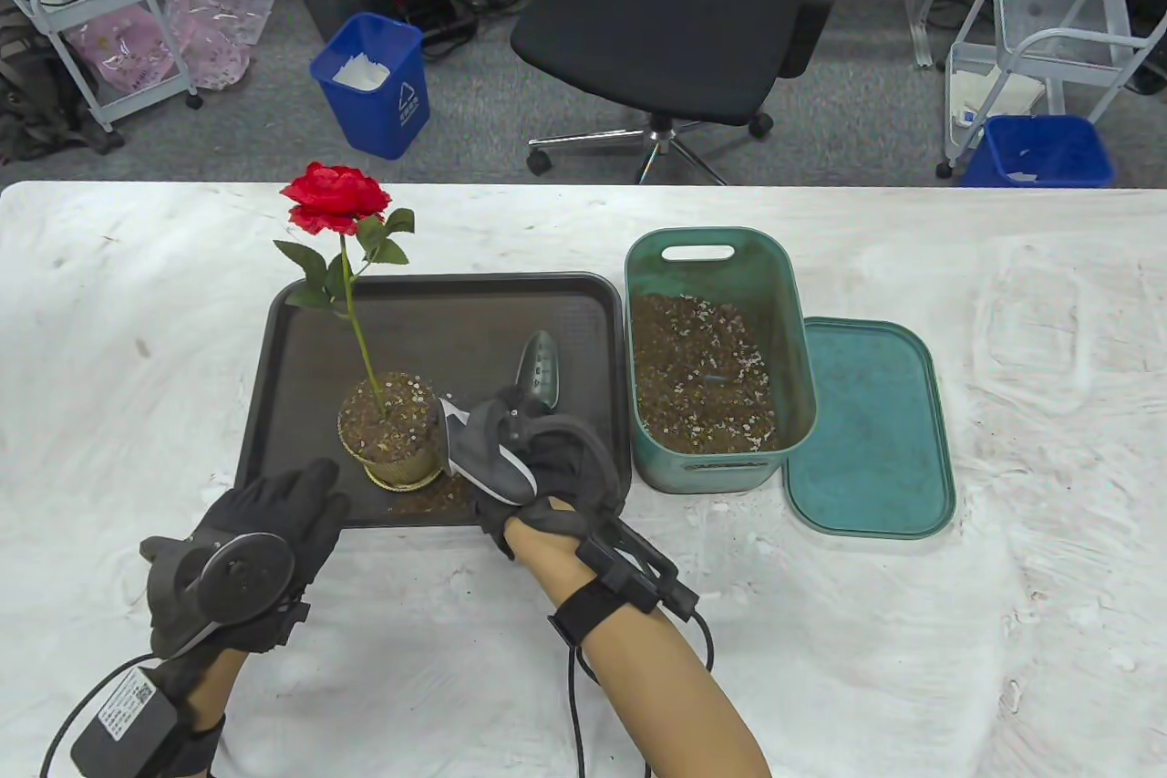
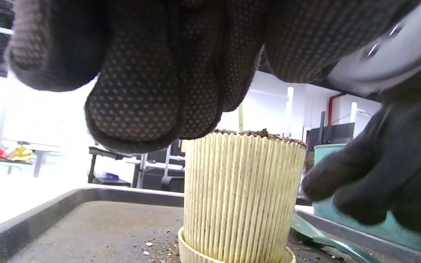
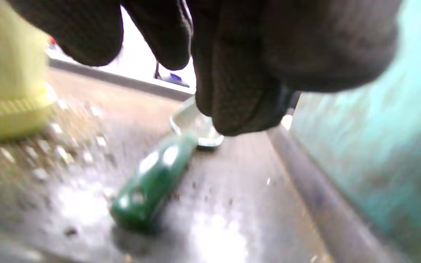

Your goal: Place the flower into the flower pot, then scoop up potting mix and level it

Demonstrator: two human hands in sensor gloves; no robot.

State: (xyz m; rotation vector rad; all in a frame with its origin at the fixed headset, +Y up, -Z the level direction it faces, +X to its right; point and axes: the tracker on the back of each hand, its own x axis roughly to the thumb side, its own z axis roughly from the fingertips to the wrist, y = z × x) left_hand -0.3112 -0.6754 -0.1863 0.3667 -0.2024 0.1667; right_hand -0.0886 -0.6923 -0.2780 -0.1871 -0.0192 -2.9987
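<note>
A red rose stands upright in the ribbed cream flower pot, which is filled to the brim with potting mix and sits on a dark tray. The pot is right in front of my left hand, which hovers open at the tray's front left corner. A trowel lies on the tray to the right of the pot. My right hand hangs over its green handle with loosely curled fingers and does not hold it.
A green bin half full of potting mix stands against the tray's right side, with its lid flat on the table to its right. Loose mix is spilled on the tray by the pot's saucer.
</note>
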